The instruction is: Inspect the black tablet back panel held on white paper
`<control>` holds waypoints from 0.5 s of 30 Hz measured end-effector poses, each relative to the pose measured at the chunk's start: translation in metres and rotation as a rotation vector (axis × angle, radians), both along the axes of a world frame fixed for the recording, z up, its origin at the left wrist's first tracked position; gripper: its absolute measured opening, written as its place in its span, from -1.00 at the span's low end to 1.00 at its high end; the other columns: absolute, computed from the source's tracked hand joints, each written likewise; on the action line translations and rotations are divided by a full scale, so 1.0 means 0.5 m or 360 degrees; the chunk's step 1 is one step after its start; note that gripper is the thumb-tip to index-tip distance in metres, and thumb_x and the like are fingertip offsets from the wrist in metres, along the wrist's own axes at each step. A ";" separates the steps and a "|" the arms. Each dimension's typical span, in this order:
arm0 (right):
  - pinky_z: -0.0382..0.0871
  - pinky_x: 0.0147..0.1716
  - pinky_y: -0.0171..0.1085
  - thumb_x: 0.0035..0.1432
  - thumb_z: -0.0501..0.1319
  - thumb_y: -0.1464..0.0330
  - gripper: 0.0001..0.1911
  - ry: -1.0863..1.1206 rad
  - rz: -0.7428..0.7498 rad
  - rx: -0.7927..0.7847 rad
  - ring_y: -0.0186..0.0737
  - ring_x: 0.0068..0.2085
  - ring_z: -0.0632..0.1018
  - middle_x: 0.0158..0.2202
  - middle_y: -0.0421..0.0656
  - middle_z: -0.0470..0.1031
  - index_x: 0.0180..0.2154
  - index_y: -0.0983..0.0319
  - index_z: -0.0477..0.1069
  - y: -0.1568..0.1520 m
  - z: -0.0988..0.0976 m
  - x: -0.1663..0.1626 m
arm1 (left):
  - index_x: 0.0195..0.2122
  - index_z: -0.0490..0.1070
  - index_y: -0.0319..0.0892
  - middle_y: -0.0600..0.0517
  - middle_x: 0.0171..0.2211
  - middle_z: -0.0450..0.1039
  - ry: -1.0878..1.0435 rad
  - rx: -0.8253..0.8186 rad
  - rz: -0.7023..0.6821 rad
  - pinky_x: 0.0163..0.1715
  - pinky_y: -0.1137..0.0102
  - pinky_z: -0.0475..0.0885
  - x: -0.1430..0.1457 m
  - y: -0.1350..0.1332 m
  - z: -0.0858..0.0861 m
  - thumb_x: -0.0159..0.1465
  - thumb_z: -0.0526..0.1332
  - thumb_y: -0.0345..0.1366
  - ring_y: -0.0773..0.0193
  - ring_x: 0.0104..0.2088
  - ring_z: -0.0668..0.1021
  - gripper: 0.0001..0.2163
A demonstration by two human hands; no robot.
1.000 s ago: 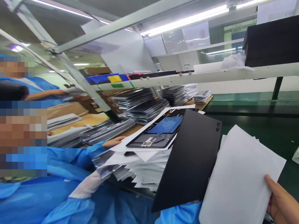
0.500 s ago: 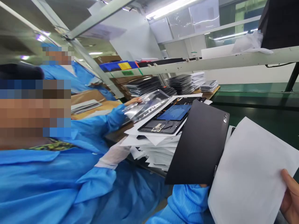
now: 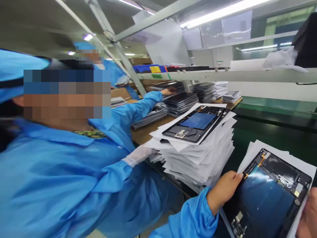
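gone are the black cover and white sheet: my left hand (image 3: 224, 191) and right hand (image 3: 308, 215) now pinch the open tablet (image 3: 268, 191) between them, by its stiff edges, its fragile boards bare.

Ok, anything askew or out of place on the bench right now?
The tall stack of white sheets is ragged: its edges fan out unevenly and overhang the bench edge, with an open tablet chassis resting skewed on top. The chassis between the left hand and right hand looks intact.
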State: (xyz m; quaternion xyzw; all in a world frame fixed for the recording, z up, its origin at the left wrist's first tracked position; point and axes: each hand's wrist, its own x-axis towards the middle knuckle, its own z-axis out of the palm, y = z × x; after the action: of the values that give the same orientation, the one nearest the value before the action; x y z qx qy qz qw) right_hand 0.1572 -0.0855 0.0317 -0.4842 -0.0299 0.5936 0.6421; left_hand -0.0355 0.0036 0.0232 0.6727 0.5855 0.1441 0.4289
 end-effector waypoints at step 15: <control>0.44 -0.27 -0.14 -0.07 0.29 0.18 -0.42 -0.0261 -0.0144 0.0387 -0.08 -0.24 0.52 -0.16 -0.15 0.49 0.04 0.02 0.26 0.096 -0.022 0.066 | -0.28 0.42 -0.26 0.01 -0.35 0.46 -0.1123 -0.0195 0.0151 -0.26 0.39 0.34 -0.113 -0.051 0.134 0.00 0.27 -0.05 0.24 -0.32 0.45 -0.62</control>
State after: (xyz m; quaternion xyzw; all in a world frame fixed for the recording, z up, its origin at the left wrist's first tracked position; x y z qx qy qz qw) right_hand 0.1902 -0.0374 0.0208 -0.4506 -0.1321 0.5143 0.7176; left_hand -0.0919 -0.0219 0.0900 0.5267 0.4394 0.3519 0.6369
